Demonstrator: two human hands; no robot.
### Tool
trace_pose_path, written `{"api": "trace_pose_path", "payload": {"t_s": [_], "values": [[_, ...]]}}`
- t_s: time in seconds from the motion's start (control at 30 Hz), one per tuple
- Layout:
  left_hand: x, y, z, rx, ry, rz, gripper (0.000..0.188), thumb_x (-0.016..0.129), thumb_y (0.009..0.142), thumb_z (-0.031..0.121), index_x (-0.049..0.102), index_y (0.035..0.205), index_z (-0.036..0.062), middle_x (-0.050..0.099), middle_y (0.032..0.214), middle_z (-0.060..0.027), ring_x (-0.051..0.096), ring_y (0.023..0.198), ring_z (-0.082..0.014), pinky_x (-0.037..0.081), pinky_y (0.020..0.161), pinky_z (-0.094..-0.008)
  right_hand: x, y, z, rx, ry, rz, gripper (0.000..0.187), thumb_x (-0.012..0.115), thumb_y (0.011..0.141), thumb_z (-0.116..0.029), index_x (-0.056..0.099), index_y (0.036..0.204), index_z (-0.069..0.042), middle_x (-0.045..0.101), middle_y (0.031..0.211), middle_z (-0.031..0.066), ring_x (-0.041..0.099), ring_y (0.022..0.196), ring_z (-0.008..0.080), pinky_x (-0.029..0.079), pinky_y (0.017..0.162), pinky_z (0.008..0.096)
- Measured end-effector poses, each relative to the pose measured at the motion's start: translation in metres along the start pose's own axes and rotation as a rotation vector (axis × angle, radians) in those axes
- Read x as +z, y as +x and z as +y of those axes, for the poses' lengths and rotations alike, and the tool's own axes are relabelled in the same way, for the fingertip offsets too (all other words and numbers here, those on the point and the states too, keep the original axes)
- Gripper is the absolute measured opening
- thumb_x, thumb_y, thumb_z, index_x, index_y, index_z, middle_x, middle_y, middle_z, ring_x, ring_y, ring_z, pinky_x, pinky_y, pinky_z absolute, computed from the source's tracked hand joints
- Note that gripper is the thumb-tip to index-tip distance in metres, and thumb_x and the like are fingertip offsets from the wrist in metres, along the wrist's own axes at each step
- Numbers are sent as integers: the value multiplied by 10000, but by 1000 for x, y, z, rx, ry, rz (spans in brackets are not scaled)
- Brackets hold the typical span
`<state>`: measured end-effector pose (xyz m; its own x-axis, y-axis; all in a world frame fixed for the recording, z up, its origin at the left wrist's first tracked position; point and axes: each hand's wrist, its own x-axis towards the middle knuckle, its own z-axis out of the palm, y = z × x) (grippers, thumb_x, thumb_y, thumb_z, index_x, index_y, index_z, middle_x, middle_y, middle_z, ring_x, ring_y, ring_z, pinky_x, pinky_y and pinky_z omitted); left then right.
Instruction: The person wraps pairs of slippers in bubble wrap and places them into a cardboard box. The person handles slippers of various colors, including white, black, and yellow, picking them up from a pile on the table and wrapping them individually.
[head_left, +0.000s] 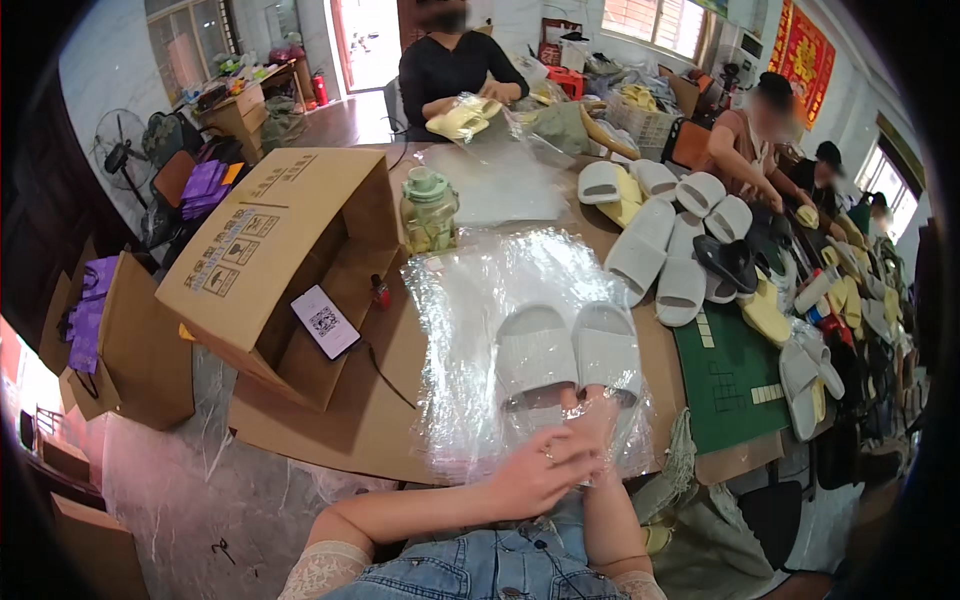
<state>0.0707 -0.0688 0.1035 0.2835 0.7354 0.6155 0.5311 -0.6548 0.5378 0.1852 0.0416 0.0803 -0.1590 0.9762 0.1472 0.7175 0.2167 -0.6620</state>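
Note:
A pair of light grey slide slippers point(536, 345) lies side by side on a pile of clear plastic bags point(465, 330), with clear film over and around the slippers. My right hand point(596, 412) reaches into the film, its fingers closed on the near ends of the two slippers. Across its wrist lies my left hand point(545, 468), with a ring on one finger. Its fingers are curled at the near edge of the clear film and seem to pinch it; the fingertips are partly hidden.
An open cardboard box point(275, 250) stands at left, beside a phone point(325, 322), a small red bottle point(380, 291) and a green jug point(430, 215). More grey slippers point(640, 255) are heaped at right by a green mat point(735, 375). Across the table a person point(455, 80) handles yellow slippers point(463, 118).

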Motion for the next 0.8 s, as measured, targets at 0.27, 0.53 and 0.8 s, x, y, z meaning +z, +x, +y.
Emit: {"api": "trace_pose_path", "payload": {"t_s": [0.27, 0.53, 0.8], "values": [[-16, -9, 0, -40, 384, -175, 565, 733, 818, 235, 610, 1369, 222, 415, 1571, -76, 322, 1457, -360, 356, 1117, -563, 3, 5, 13, 40, 27, 38, 461, 656, 904, -379, 684, 796, 69, 670, 801, 302, 660, 808, 492, 527, 760, 531], [-36, -39, 0, -227, 36, 25, 573, 530, 751, -127, 682, 1271, 58, 633, 1369, -168, 640, 1223, -319, 508, 1018, -388, -8, 13, 28, 14, 105, 193, 420, 700, 880, -322, 671, 766, 82, 651, 774, 313, 654, 757, 487, 504, 703, 526], [-49, -52, -14, -205, -14, -40, 493, 561, 760, -107, 719, 1192, 73, 643, 1342, -178, 641, 1210, -342, 532, 1000, -396, 36, 31, 44, -11, 173, 102, 368, 717, 895, -290, 643, 849, 68, 631, 794, 280, 629, 768, 451, 487, 715, 509]]}}
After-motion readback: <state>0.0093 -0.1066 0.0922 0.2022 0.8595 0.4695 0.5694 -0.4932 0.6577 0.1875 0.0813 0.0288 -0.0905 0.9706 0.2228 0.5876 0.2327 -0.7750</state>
